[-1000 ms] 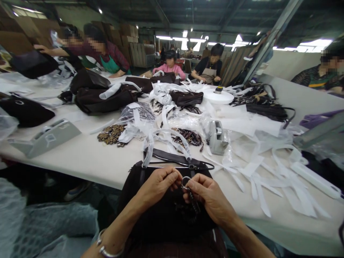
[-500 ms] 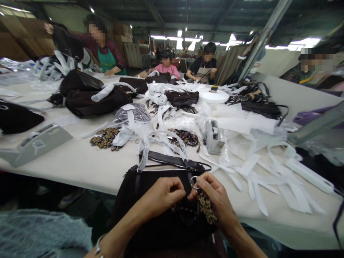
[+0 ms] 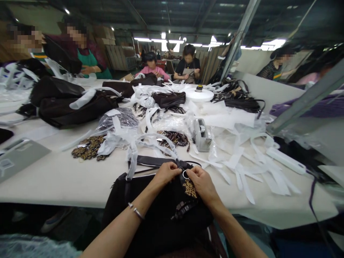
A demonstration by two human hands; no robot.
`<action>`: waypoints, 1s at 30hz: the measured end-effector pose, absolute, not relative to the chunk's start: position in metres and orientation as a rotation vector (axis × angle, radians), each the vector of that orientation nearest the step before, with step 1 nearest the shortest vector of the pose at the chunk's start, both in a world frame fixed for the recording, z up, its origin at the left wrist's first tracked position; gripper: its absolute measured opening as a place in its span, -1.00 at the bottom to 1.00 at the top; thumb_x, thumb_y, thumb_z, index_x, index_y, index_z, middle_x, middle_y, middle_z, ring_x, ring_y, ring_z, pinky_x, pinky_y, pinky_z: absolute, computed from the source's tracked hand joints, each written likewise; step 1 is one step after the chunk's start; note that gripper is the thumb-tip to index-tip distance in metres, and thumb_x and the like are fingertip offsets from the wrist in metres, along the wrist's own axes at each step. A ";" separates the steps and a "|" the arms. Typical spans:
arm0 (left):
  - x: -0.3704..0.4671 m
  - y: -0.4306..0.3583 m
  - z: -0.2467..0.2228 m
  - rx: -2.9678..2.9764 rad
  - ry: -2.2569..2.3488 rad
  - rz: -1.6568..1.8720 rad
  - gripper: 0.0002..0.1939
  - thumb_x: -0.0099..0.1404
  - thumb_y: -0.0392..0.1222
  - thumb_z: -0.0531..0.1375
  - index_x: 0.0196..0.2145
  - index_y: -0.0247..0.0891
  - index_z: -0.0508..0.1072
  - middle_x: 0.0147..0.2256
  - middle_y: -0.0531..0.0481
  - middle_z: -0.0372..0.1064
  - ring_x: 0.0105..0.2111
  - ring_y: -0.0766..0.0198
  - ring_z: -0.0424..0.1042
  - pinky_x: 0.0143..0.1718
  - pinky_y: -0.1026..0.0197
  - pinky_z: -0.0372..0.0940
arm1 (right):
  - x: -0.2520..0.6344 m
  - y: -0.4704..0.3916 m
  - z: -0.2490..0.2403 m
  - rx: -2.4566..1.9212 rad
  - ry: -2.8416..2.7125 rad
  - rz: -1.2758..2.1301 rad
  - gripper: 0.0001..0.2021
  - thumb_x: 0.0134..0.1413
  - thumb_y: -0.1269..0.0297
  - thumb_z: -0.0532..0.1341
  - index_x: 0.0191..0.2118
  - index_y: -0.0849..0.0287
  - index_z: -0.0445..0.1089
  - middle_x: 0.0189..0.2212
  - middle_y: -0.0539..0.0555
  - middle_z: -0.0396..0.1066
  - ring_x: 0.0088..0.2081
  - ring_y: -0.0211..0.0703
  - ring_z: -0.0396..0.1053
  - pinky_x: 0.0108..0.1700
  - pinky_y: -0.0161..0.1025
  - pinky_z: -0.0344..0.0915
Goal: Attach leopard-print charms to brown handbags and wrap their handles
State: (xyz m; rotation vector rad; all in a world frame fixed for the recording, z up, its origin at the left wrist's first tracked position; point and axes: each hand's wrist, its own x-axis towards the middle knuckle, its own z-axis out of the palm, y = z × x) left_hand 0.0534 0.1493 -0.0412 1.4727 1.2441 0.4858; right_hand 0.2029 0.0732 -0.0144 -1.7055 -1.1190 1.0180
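A black handbag [image 3: 145, 218] with a silver zip stands in front of me against the table edge, its handles wrapped in white paper. My right hand [image 3: 201, 182] is closed in a pinch on a silver key ring [image 3: 185, 175] at the base of the right handle. From the ring hangs a leopard-print charm [image 3: 190, 188]; a dark braided strap [image 3: 185, 208] dangles below it against the bag. My left hand [image 3: 167, 174] is closed beside the ring, its fingertips pinched at the handle's base. What those fingertips grip is too small to tell.
Beyond the bag lie leopard-print charms [image 3: 88, 147], dark braided straps [image 3: 176, 138] and a grey tape dispenser [image 3: 202, 135]. White paper strips [image 3: 242, 165] spread to the right. Dark bags [image 3: 72, 104] are piled on the left. Several co-workers are around the table.
Both hands have moved up from the bag's front to the right handle's base, bringing the ring and charm along. The braided strap now hangs down freely. The view has shifted right.
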 end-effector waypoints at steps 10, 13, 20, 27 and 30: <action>0.056 0.143 -0.049 1.214 1.140 0.722 -0.73 0.08 -0.04 0.25 -0.52 -0.26 0.30 -0.65 0.17 0.18 -0.65 0.42 0.22 -0.65 0.39 0.18 | 0.201 0.085 -0.025 -1.835 -1.211 0.809 -0.81 0.02 0.16 0.15 -0.51 0.11 0.24 -0.71 -0.12 0.21 -0.64 -0.27 0.14 -0.56 -0.34 0.04; 0.051 0.141 -0.050 1.170 1.064 0.747 -0.73 0.07 -0.04 0.27 -0.51 -0.27 0.30 -0.61 0.15 0.21 -0.60 0.41 0.27 -0.58 0.37 0.27 | 0.200 0.087 -0.026 -1.859 -1.277 0.734 -0.82 0.01 0.20 0.15 -0.53 0.11 0.23 -0.70 -0.11 0.23 -0.61 -0.26 0.17 -0.52 -0.34 0.06; 0.047 0.140 -0.052 1.121 0.968 0.753 -0.71 0.08 -0.02 0.28 -0.48 -0.28 0.31 -0.56 0.15 0.22 -0.56 0.39 0.32 -0.45 0.29 0.36 | 0.198 0.092 -0.028 -1.858 -1.334 0.745 -0.79 0.02 0.19 0.15 -0.54 0.11 0.20 -0.70 -0.13 0.19 -0.60 -0.28 0.13 -0.51 -0.34 0.04; 0.048 0.142 -0.054 1.165 1.001 0.746 -0.73 0.10 -0.02 0.27 -0.45 -0.29 0.35 -0.56 0.14 0.25 -0.56 0.39 0.29 -0.49 0.35 0.20 | 0.197 0.091 -0.028 -1.834 -1.306 0.785 -0.81 0.03 0.19 0.16 -0.52 0.11 0.23 -0.71 -0.14 0.18 -0.61 -0.29 0.11 -0.54 -0.34 0.02; 0.049 0.142 -0.055 1.214 1.010 0.728 -0.71 0.11 0.01 0.25 -0.47 -0.28 0.34 -0.58 0.15 0.22 -0.58 0.39 0.24 -0.52 0.34 0.15 | 0.197 0.091 -0.027 -1.854 -1.293 0.766 -0.84 0.03 0.20 0.16 -0.49 0.12 0.26 -0.70 -0.14 0.18 -0.61 -0.28 0.12 -0.53 -0.34 0.04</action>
